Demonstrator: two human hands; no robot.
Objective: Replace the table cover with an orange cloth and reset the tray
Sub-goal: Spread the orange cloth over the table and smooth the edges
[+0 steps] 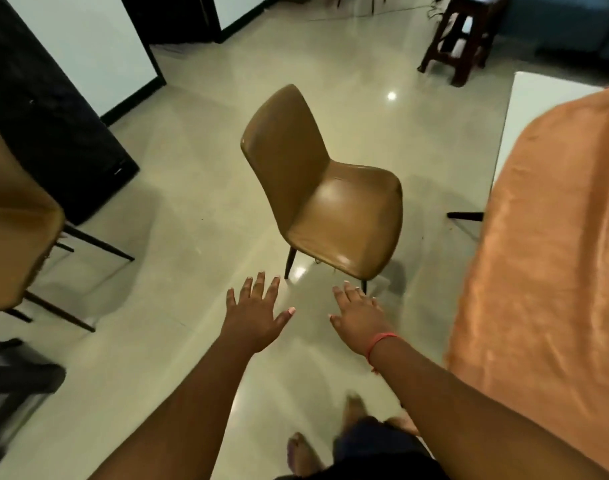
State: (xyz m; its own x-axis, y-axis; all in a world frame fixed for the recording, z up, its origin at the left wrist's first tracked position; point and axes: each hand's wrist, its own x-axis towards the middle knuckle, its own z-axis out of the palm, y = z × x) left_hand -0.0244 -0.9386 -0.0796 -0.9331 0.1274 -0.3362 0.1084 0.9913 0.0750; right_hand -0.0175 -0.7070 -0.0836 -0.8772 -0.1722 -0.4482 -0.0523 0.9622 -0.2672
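While both arms reach out over the floor, this is how the room stands:

Left hand: palm down, fingers spread apart, holding nothing, in the air short of the chair.

Right hand: palm down, fingers apart, holding nothing, just beside the left one; a red band circles its wrist.

Cloth: orange, draped over the table at the right, hanging down past its near edge; folds run along it.

Table: only its white far corner shows bare beyond the cloth.

Tray: not in sight from here.

Chair: brown, seat empty, standing on the floor just ahead of the hands, its seat turned toward the table.

Second chair: same brown, at the left edge, well apart from the first.

Stool: dark wood, far right, beyond the table corner.

Feet: bare, on the pale floor below the arms, blurred.

Containers: none that I can make out.

Writing: none readable anywhere.
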